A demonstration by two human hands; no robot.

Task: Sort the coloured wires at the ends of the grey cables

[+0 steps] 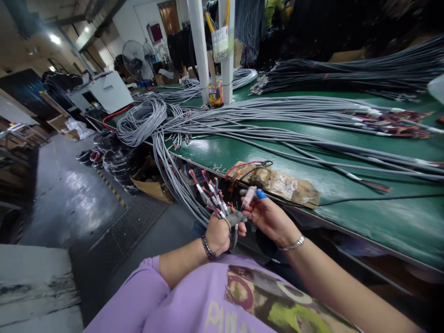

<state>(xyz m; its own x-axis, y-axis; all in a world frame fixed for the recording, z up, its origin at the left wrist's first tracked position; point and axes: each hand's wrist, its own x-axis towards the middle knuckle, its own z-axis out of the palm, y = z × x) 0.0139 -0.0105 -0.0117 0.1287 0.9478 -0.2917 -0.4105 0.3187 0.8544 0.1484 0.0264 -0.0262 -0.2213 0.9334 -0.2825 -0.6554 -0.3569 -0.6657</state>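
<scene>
My left hand (219,233) is wrapped round a bundle of grey cables, its thumb covered in a grey finger cover and pressed across them. The cables' stripped ends (215,196) fan out above the fist, showing white sleeves and thin coloured wires. Close on the right is my right hand (272,219), its covered fingertips drawn together by the wire tips. One covering is pale pink, another blue. Whatever lies between those fingertips is too small to make out. From the bundle, grey cable lengths (173,171) run up over the table edge.
A green table (347,162) carries long grey cables (294,108), a cable coil (144,122) and dark cables (347,74). A wooden block (294,187) lies at the near edge. White posts (227,78) rise behind. A cardboard box (152,182) stands on the floor.
</scene>
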